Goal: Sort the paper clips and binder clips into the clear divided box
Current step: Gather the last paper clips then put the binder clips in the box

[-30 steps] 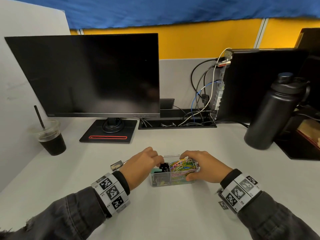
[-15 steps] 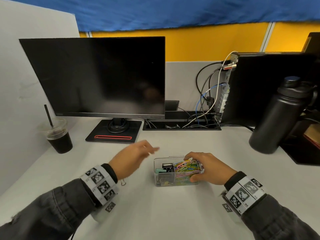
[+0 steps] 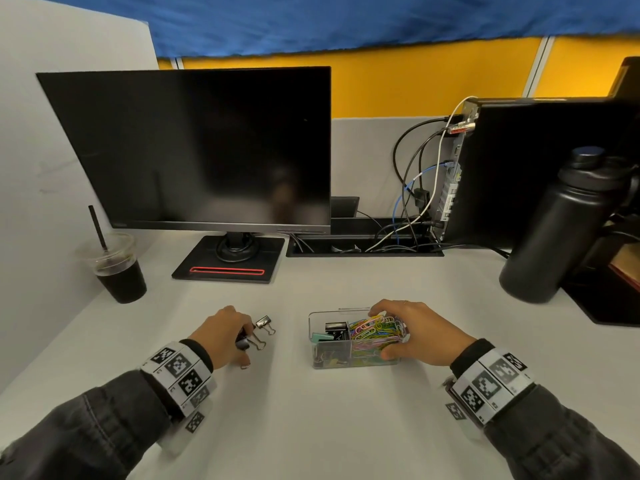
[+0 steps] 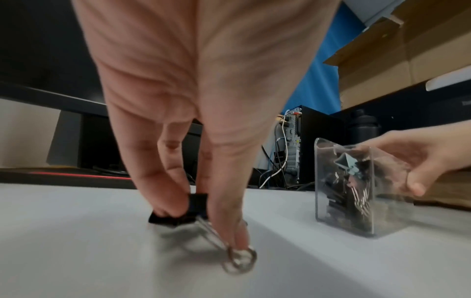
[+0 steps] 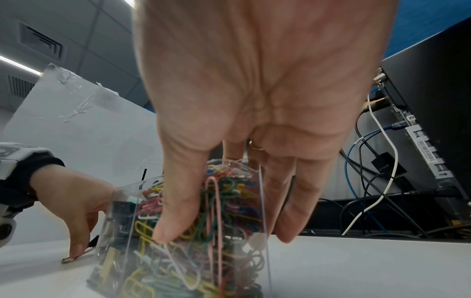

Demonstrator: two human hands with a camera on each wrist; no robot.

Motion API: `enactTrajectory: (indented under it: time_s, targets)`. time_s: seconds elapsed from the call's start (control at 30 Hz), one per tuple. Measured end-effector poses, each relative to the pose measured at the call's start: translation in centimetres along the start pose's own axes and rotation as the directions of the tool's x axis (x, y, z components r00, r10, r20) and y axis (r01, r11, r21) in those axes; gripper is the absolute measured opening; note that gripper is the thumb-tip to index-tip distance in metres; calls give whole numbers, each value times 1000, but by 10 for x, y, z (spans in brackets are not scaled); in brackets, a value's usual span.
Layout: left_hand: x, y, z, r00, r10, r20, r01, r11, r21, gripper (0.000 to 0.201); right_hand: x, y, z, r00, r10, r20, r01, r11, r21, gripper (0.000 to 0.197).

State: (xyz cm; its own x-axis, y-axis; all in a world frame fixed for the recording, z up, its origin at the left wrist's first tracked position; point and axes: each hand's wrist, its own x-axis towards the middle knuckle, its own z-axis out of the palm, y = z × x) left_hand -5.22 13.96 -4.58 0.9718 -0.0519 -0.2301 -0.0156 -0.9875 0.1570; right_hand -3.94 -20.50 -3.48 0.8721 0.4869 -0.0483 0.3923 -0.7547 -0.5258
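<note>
Since a second ago the left hand point(image 3: 225, 336) has left the clear divided box point(image 3: 349, 356) and dropped to the desk point(image 3: 311, 427) at nine o'clock of it, fingers pinching a black binder clip point(image 4: 182, 213). A second binder clip point(image 3: 265, 323) lies just beyond. At three o'clock the right hand point(image 3: 415, 332) grips the box, thumb and fingers curled round its paper clips point(image 3: 375, 332) compartment; binder clips fill the other.

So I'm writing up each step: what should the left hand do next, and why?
Probably lift the black binder clip the left hand pinches on the desk and carry it to the box, whose left compartment already holds binder clips; the right hand steadies it.
</note>
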Motion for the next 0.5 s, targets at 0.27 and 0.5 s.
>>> enactTrajectory:
  time_s: [0.27, 0.5]
  targets:
    - [-12, 9, -34, 976, 120, -183, -173, 934, -312, 24, 0, -1, 0, 1000, 3, -3, -3, 1000, -3, 58]
    - [-35, 76, -40, 725, 262, -637, -599, 697, -395, 23, -1, -2, -1, 1000, -15, -1, 15, 1000, -12, 56]
